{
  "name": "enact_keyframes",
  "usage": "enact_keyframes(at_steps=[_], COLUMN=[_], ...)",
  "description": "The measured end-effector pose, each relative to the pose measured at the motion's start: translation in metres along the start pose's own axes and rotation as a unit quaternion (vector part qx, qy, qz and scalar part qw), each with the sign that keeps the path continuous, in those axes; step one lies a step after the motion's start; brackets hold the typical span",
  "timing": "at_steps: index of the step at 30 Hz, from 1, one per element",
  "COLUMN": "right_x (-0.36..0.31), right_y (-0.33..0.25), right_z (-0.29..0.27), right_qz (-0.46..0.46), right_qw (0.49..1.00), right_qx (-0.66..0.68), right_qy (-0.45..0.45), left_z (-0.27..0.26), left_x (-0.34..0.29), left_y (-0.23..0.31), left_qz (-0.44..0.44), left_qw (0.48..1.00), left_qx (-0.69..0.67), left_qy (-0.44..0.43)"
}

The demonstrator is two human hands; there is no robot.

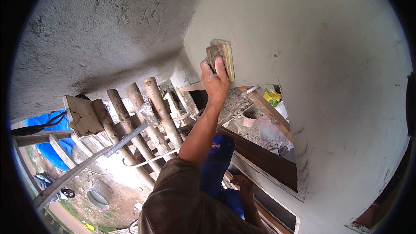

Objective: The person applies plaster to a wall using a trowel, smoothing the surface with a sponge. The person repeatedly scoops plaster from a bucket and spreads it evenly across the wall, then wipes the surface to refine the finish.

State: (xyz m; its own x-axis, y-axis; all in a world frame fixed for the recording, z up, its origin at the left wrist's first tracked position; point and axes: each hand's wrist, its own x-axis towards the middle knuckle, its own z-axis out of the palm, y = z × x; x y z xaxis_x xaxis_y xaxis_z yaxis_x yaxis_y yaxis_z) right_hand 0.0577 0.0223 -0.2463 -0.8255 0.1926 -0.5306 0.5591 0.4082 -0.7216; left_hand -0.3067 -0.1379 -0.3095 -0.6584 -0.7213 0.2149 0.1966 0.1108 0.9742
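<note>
My left hand (215, 80) grips a sponge float (227, 60) by its mortar-crusted handle block. The float's yellowish pad lies against the smooth pale plastered wall (329, 73), close to the corner with the rough grey plaster surface (108, 30). Low in the view, my right hand (245, 187) hangs beside my blue-clad leg (219, 158), near a wooden frame. Its fingers are curled, and whatever may be inside them is hidden.
Wooden poles (157, 108) stand left of my arm beside a wooden board (82, 115) and a ladder (63, 147). A metal tub (99, 194) sits on the ground below. Through a brown-framed opening, rubble (260, 130) and a yellow bag (272, 97) show.
</note>
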Motion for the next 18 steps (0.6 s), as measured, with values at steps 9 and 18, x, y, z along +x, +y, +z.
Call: enact_keyframes(at_steps=[9,18], right_x=[-0.002,0.001], right_y=[-0.004,0.0], right_z=[0.003,0.003], right_qz=[0.021,0.035], right_qw=[1.0,0.999], right_qx=[0.0,0.004], right_qy=[-0.011,-0.011], left_z=[-0.001,0.0], left_x=[-0.018,-0.011], left_y=[-0.016,-0.009], left_qz=[0.0,-0.1], left_qw=[0.999,0.995], left_qx=[0.035,-0.001], left_qy=[0.025,-0.012])
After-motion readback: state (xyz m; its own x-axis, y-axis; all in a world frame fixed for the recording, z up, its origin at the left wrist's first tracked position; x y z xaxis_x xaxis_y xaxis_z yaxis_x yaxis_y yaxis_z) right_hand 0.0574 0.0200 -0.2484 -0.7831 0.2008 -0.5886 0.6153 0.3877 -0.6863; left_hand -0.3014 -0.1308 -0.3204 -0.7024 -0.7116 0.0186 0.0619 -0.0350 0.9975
